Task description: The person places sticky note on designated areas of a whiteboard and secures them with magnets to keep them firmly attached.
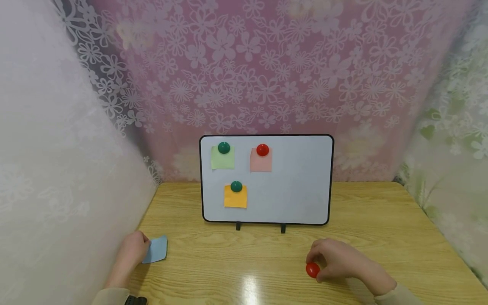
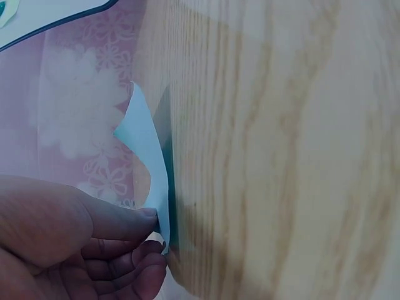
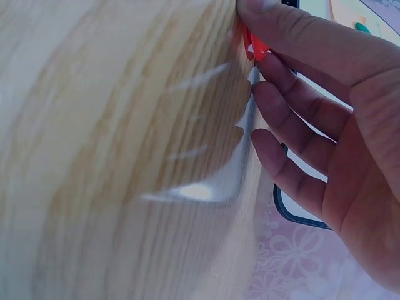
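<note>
- The left hand pinches one edge of a pale blue sticky note between thumb and fingertips at the near left of the desk; the left wrist view shows the note curling up off the wood, only partly flat.
- The right hand has its fingers curled around a red round magnet, which sits low at the desk surface, near right.
- Risk, as I judge it: the note is thin and limp, so a pinch on a single edge could let it fold, crease or slip out if it is moved fast.
- Risk: the magnet is smooth and domed; a fingertip grip could let it roll away across the glossy desk, or it could snap hard onto the whiteboard and knock the board on its two small black feet.
- The whiteboard is a rounded rectangle with a thin black frame, standing upright at mid-desk.
- On it: a green note under a green magnet, a pink note under a red magnet, and an orange note under a green magnet.
- The desk is light wood grain with a sheen; lace floral curtains hang behind.
</note>
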The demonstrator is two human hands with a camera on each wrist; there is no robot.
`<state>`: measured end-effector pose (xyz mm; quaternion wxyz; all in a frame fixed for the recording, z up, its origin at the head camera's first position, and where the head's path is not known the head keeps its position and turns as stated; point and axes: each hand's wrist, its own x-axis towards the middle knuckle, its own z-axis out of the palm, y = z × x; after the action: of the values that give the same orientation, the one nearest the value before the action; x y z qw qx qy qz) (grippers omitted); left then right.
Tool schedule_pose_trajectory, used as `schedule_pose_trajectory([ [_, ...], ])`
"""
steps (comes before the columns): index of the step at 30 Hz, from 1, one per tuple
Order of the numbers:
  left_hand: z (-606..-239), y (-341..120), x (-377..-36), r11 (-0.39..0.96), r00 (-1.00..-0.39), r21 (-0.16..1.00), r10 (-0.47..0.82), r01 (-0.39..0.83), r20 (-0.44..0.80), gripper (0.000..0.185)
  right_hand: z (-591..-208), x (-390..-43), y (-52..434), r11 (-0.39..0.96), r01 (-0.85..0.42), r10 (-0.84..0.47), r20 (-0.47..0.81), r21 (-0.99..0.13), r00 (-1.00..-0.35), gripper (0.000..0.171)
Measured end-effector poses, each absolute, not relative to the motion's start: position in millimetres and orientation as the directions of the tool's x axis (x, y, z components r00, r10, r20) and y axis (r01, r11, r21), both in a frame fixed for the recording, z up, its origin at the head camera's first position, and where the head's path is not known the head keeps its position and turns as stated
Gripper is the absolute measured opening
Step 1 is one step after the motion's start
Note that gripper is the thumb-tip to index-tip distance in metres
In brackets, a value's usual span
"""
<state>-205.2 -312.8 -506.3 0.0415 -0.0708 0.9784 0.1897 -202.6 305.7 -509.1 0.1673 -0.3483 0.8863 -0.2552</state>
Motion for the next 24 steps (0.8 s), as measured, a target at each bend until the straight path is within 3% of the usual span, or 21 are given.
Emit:
schedule_pose_trajectory([
  [24, -510.7, -317.5, -209.0, 0.909, -0.985, 0.384, -0.126, -0.161, -0.115, 0.016, -505.6, -200.8, 304.2, 0.621, -0.544, -0.709, -0.109, -0.564, -0.697, 0.032],
])
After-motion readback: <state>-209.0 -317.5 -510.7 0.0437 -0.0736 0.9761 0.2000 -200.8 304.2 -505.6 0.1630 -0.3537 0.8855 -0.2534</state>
